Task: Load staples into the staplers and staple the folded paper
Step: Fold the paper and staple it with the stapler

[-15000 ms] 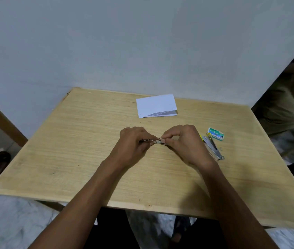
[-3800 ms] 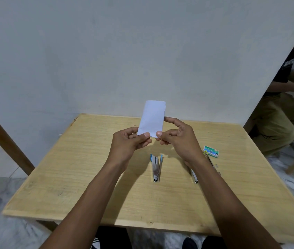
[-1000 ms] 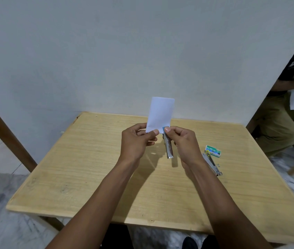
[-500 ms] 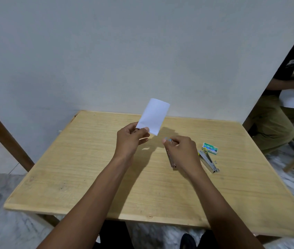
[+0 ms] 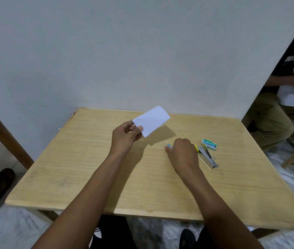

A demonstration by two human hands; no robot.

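My left hand [image 5: 125, 136] pinches the near corner of the folded white paper [image 5: 152, 120] and holds it tilted above the wooden table [image 5: 88, 177]. My right hand [image 5: 183, 151] is down on the table, curled over the blue-tipped stapler [image 5: 169, 145]; only its blue end shows past my fingers. A second stapler [image 5: 207, 156], metal with yellow trim, lies open just right of that hand. The green staple box [image 5: 209, 144] sits behind it.
A white wall stands right behind the table. A wooden post [image 5: 2, 133] leans at the left. Another person [image 5: 275, 112] sits at the right holding white paper. My feet show below the front edge.
My right hand has lowered the blue stapler from the paper to the table. My left hand has tilted the paper over to the right.
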